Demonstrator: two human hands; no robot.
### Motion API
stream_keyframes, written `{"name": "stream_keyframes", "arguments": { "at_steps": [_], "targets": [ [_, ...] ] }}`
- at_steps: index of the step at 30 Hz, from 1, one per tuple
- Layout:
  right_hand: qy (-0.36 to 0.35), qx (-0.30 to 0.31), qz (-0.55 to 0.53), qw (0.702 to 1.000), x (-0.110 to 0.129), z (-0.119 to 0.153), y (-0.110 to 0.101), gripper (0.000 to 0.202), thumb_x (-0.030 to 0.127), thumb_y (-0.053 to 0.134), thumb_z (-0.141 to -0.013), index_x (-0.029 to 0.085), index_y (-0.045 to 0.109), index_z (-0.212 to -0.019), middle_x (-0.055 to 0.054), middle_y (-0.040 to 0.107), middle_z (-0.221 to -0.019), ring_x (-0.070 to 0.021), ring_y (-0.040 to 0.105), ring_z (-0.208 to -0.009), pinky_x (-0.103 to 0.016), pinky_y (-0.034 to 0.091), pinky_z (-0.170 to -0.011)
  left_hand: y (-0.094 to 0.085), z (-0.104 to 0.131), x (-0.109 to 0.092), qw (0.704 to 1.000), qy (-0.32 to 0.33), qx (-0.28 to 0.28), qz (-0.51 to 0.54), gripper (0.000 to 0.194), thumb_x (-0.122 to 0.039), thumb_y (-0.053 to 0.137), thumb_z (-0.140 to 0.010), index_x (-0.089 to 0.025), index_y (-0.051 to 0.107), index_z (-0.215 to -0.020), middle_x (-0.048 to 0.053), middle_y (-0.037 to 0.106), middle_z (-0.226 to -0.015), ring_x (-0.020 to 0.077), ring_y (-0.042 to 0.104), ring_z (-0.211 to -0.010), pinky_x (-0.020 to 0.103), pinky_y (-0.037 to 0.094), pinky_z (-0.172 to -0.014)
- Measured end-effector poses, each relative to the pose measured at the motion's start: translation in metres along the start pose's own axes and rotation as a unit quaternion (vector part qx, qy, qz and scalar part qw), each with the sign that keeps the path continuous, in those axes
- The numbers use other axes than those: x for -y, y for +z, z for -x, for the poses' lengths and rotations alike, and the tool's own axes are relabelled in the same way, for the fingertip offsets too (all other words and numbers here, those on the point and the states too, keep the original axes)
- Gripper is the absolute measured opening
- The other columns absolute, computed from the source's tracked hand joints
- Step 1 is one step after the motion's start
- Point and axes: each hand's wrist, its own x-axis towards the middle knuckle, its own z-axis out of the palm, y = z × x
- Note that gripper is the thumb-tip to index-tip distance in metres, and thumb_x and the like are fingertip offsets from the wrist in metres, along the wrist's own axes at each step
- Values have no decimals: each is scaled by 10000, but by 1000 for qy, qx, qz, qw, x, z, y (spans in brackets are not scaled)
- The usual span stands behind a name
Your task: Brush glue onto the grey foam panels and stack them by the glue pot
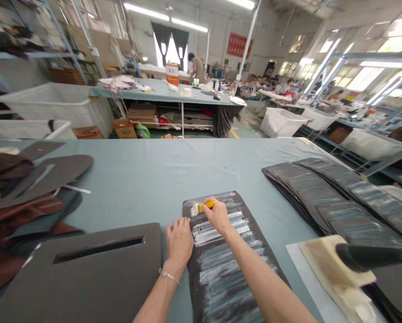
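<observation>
A dark grey panel (214, 255) with streaks of white, wet-looking coating lies lengthwise in front of me. My right hand (217, 215) grips a paintbrush (207, 205) by its yellow handle. The brush's white-smeared bristles touch the panel near its far left corner. At the panel's left edge rests my left hand (180, 240), palm down, with its fingertips against the edge and nothing visibly gripped. A bracelet circles that wrist. Left of it lies a stack of plain dark panels (103, 273), the top one with a long slot.
Coated dark panels (322, 188) overlap in piles at the right. Nearer stands a cream, glue-stained container (335, 264) with a black cylindrical part, on a white sheet. Dark and reddish-brown pieces (29, 211) heap at the left. Another table (147, 92) and a person (197, 68) are beyond.
</observation>
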Motion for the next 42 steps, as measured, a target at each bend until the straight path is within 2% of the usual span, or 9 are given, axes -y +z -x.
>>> {"name": "stream_keyframes", "arguments": {
  "at_steps": [6, 9, 17, 23, 26, 29, 33, 36, 42],
  "targets": [
    [90, -95, 151, 980, -70, -23, -70, 187, 304, 493, -759, 213, 651, -797, 8, 567, -575, -141, 503, -554, -225, 324, -567, -2, 0, 2, 1000, 6, -2, -9, 372, -92, 361, -854, -190, 565, -1149, 78, 608, -1123, 224, 489, -1082, 409, 314, -909],
    [95, -105, 196, 970, -84, -30, -85, 198, 301, 482, -768, 206, 652, -802, -8, 587, -610, -143, 513, -589, -227, 308, -576, 0, 1, 3, 1000, 5, -7, -11, 378, -87, 363, -850, -192, 560, -1155, 80, 602, -1127, 226, 482, -1085, 409, 312, -911],
    [112, -122, 208, 964, -61, -37, -73, 208, 308, 480, -760, 201, 653, -803, -15, 567, -586, -150, 491, -563, -241, 275, -548, 1, -3, 2, 1000, -16, -6, -3, 297, -140, 350, -882, -191, 577, -1066, 69, 597, -1034, 212, 493, -1018, 386, 327, -888],
    [16, -53, -31, 998, 10, -40, 1, 215, 350, 490, -745, 207, 648, -770, 33, 539, -524, -128, 482, -505, -218, 344, -536, 2, -17, 2, 1000, -27, -13, -4, 323, -163, 336, -896, -202, 550, -1135, 78, 574, -1095, 201, 492, -1019, 371, 330, -893],
    [1, 4, -63, 998, 17, -44, 29, 190, 332, 513, -718, 215, 657, -759, 39, 563, -546, -120, 495, -522, -207, 362, -546, 5, -15, 6, 1000, -6, 0, -18, 378, -104, 322, -874, -213, 550, -1155, 81, 569, -1134, 205, 487, -1048, 373, 333, -890],
    [47, -18, 0, 999, -16, -54, 9, 187, 317, 514, -703, 217, 663, -754, 28, 584, -575, -128, 515, -556, -211, 373, -570, 7, -11, 9, 1000, -1, 1, -23, 393, -102, 328, -865, -213, 540, -1177, 84, 570, -1132, 220, 481, -1061, 387, 338, -886],
    [131, -128, 144, 972, -73, -63, -62, 226, 301, 479, -729, 197, 665, -801, -14, 599, -613, -157, 532, -599, -237, 363, -586, 6, -12, 8, 1000, -10, -1, 3, 403, -95, 346, -851, -221, 527, -1188, 82, 566, -1135, 231, 469, -1085, 393, 342, -890],
    [123, -159, 170, 965, -81, -55, -89, 238, 306, 471, -744, 188, 663, -822, -21, 593, -618, -159, 522, -595, -244, 355, -587, 3, -16, 8, 997, -62, 7, 54, 361, -128, 342, -867, -219, 541, -1154, 81, 576, -1106, 229, 487, -1067, 392, 353, -892],
    [22, -35, -44, 998, -9, 7, -35, 228, 367, 522, -747, 193, 661, -796, 29, 564, -574, -117, 481, -520, -215, 366, -548, -7, 9, 0, 990, -68, -8, 125, 336, -149, 305, -892, -205, 535, -1132, 70, 577, -1121, 197, 510, -1054, 362, 369, -906]
  ]
}}
